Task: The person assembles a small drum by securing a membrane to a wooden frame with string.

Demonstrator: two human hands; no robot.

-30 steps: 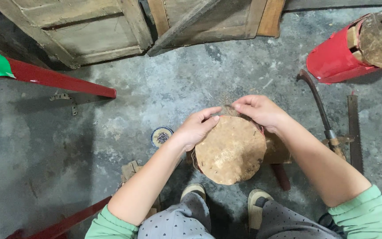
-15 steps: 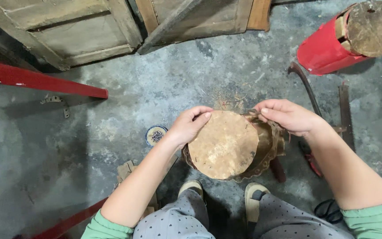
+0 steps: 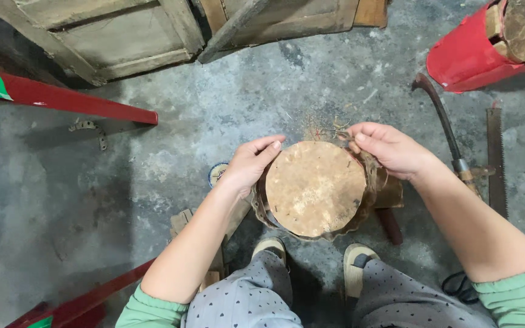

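Note:
A small round drum with a tan hide head stands on the concrete floor between my feet. My left hand presses flat against the drum's left rim, fingers curved over its top edge. My right hand pinches the frayed edge of the hide and its fibres at the drum's upper right rim. Loose fibre strands lie on the floor just beyond the drum.
A curved metal tool with a wooden handle and a saw blade lie to the right. A red drum shell lies at top right. Red wooden beams and weathered wooden panels sit to the left and behind. A small round tin sits by my left wrist.
My right hand has moved from the top of the drum rim to its upper right, pulling at the hide edge. My left hand has stayed on the left rim.

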